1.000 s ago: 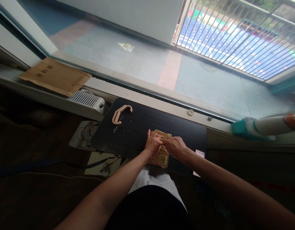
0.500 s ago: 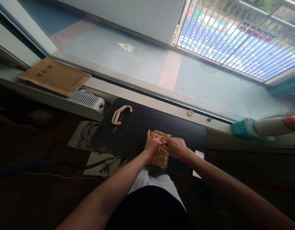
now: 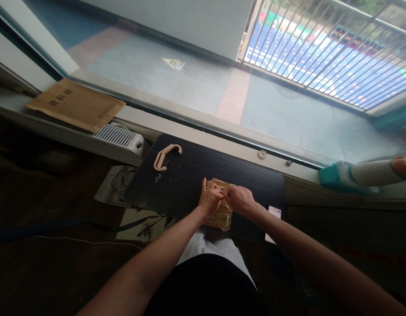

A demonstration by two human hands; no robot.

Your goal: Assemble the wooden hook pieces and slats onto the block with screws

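Note:
My left hand [image 3: 210, 198] is closed on a small light wooden piece [image 3: 224, 190] with a dark hole in it, pressing it down on a brown, clear-wrapped block [image 3: 220, 220]. My right hand [image 3: 238, 198] is closed in a fist right beside it, at the piece's right end. What sits inside the right fingers is hidden. The block lies near the front edge of the black table [image 3: 196, 171]. On the table's left side rests a curved wooden frame [image 3: 160, 159] with hooked ends, and several thin metal pins or screws [image 3: 159, 177] lie just in front of it.
A phone [image 3: 274, 213] lies at the table's right edge, under my right forearm. On the window sill are a tape roll [image 3: 262, 154] and a small grey object [image 3: 289, 163]. A brown envelope [image 3: 74, 105] lies on the radiator [image 3: 120, 136] at left. A teal container [image 3: 336, 177] stands at right.
My right hand has shifted slightly left, closer to my left hand. A dark tip seen between the hands before is now mostly covered. The left hand stays in place.

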